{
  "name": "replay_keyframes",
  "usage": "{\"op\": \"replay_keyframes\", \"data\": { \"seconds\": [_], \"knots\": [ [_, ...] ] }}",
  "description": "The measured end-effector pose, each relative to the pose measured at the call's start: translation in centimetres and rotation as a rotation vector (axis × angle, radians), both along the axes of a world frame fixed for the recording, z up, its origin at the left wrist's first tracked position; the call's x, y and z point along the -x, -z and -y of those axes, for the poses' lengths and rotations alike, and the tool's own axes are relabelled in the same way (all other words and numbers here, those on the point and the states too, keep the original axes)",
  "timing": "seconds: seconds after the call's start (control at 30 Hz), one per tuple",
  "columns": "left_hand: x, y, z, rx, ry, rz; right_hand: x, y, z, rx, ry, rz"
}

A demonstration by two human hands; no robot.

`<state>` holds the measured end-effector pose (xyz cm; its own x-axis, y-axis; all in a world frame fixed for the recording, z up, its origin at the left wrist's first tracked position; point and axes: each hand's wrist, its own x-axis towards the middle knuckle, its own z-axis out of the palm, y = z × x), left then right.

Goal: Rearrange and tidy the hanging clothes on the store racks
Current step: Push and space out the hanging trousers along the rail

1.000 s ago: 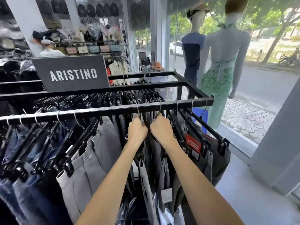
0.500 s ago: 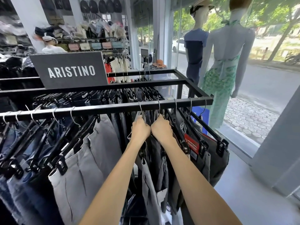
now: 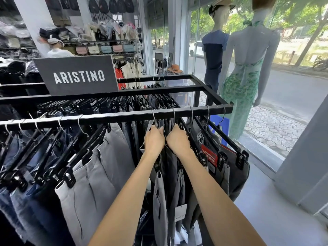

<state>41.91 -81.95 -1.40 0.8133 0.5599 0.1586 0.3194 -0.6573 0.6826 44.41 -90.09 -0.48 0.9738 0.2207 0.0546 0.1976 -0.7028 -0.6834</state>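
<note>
Under the rail (image 3: 113, 119), both hands' fingers (image 3: 156, 129) curl around dark trousers' hangers (image 3: 174, 121).

Two bare forearms reach in from the bottom edge of the view, slim and smooth, with no sleeve showing anywhere along them. The left hand (image 3: 154, 141) and the right hand (image 3: 178, 141) are bare too: no glove, ring, watch or bracelet shows at the hands or wrists. The backs of both hands face the camera, knuckles rounded.
</note>
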Motion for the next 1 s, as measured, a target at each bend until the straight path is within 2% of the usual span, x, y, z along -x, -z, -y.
{"op": "replay_keyframes", "data": {
  "seconds": [0.57,1.0],
  "knots": [
    [-0.65,0.07,0.8,-0.088,-0.033,0.048,-0.22,-0.1,0.73,-0.005,-0.044,0.009],
    [-1.06,-0.05,0.73,-0.014,-0.045,0.105,-0.33,0.01,0.45,-0.054,-0.065,-0.028]
  ]
}}
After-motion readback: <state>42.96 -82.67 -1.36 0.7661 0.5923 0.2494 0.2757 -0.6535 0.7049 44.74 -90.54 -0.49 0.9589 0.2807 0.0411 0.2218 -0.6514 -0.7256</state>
